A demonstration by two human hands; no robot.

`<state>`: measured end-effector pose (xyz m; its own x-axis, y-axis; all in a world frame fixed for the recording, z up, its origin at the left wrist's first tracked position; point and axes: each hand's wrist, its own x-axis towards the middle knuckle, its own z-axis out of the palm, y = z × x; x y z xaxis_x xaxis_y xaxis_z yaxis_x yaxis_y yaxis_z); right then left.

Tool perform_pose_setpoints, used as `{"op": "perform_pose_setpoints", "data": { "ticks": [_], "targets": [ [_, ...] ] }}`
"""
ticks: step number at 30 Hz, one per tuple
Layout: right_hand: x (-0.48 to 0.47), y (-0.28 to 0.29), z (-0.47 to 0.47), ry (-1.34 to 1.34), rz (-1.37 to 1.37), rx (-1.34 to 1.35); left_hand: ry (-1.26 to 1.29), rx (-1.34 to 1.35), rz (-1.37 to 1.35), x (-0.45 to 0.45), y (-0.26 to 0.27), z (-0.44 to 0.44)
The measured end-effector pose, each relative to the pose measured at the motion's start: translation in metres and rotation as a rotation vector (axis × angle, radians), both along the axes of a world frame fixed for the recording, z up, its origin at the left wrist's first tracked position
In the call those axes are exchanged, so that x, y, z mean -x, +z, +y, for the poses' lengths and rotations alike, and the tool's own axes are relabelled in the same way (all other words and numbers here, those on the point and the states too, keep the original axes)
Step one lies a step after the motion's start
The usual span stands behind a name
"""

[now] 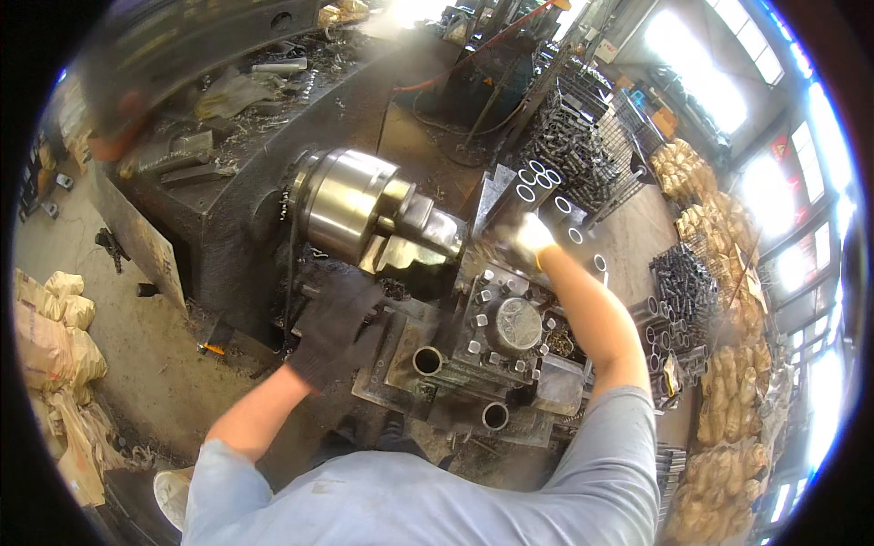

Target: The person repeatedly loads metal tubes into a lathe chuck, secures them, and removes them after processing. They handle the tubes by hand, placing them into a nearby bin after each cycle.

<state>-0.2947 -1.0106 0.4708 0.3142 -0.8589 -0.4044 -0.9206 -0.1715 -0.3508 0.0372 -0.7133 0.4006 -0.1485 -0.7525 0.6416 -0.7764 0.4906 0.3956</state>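
Observation:
A lathe chuck [345, 201] with stepped metal jaws [420, 228] stands in front of me, its outer surface shiny. My left hand [338, 321], in a dark glove, is below the chuck and over the near side of the carriage; blur hides whether its fingers hold anything. The square tool post [515, 324], with several clamping bolts, sits to the right. Beyond it, my right hand [532, 239] in a white glove reaches beside the upright metal tubes [526, 193]; its fingers are blurred. Two short tubes, one nearer the tool post [428, 360] and one closer to me [495, 415], stand on the carriage.
Wire baskets of dark metal parts [573, 147] stand at the far right. Stacked filled sacks [717, 273] line the right side, with more wrapped sacks [61, 334] at left. A glove-like cloth [235, 92] and metal blocks lie on the headstock. Chips litter the machine.

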Motion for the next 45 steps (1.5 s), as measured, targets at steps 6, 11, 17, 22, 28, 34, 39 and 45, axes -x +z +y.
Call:
{"op": "perform_pose_setpoints", "data": {
  "ticks": [6, 11, 17, 22, 28, 34, 39, 45],
  "targets": [
    [-0.053, -0.025, -0.026, 0.469, -0.135, -0.187, 0.138, 0.273, -0.383, 0.072, 0.024, -0.133],
    [-0.047, -0.076, -0.037, 1.314, -0.499, 0.341, 0.195, 0.343, -0.407, 0.104, -0.018, -0.184],
    [-0.026, -0.063, -0.057, -0.091, -0.194, -1.119, 0.394, 0.282, -0.540, 0.114, -0.038, -0.197],
    [0.006, -0.097, -0.065, 0.433, -0.238, -0.736, 0.387, 0.241, -0.479, 0.124, -0.051, -0.190],
    [0.124, -0.129, -0.044, 0.193, -0.324, -0.717, 0.277, 0.252, -0.510, 0.108, -0.011, -0.178],
    [0.097, -0.083, 0.026, 0.297, 0.223, 0.451, -0.499, -0.282, 0.550, 0.067, 0.006, -0.035],
    [0.032, 0.040, 0.052, 0.228, -0.316, 0.222, -0.079, -0.431, 0.379, 0.092, -0.013, -0.010],
    [-0.053, 0.117, 0.140, 0.438, -0.317, 0.014, -0.293, -0.053, 1.193, 0.119, 0.078, -0.087]
  ]
}}
